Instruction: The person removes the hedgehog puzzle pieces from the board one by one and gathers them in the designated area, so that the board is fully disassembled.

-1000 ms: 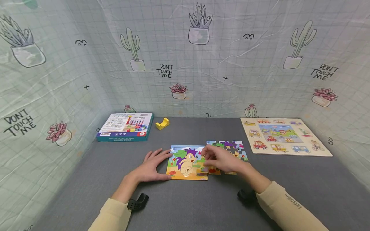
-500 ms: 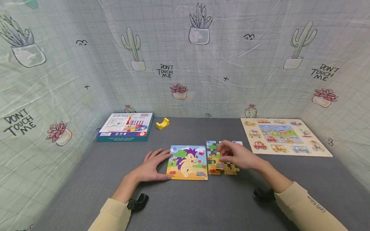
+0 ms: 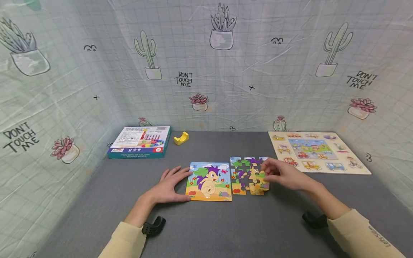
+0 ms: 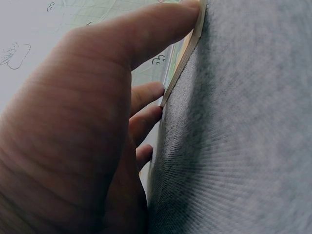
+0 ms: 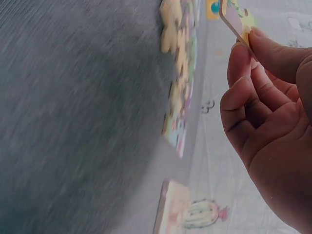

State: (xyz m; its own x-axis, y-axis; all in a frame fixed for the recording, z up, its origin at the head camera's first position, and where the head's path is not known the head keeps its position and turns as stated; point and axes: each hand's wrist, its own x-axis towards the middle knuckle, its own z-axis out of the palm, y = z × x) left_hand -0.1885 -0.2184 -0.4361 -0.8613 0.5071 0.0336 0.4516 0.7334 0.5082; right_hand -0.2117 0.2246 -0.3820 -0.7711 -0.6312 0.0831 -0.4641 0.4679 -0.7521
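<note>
In the head view my right hand (image 3: 287, 175) pinches a jigsaw piece (image 3: 265, 185) by its right side, at the lower right of a partly joined jigsaw (image 3: 245, 177). The right wrist view shows that piece (image 5: 233, 18) between thumb and index finger, its purple and green print facing away at a tilt. To the left lies a square picture board (image 3: 209, 182) with a purple-spined hedgehog. My left hand (image 3: 169, 184) rests along its left edge, thumb at the near corner and fingers spread toward the far one. In the left wrist view, fingertips touch the board's edge (image 4: 187, 56).
A wooden vehicle puzzle board (image 3: 322, 152) lies at the back right. A blue-and-white box (image 3: 140, 141) is at the back left, with a yellow curved block (image 3: 181, 138) beside it. Behind the grey table (image 3: 206, 233) hangs a cactus-printed cloth (image 3: 232, 79).
My right hand has carried the piece rightward, from the lower right of the picture board across the jigsaw to its right edge. My left hand has stayed in place.
</note>
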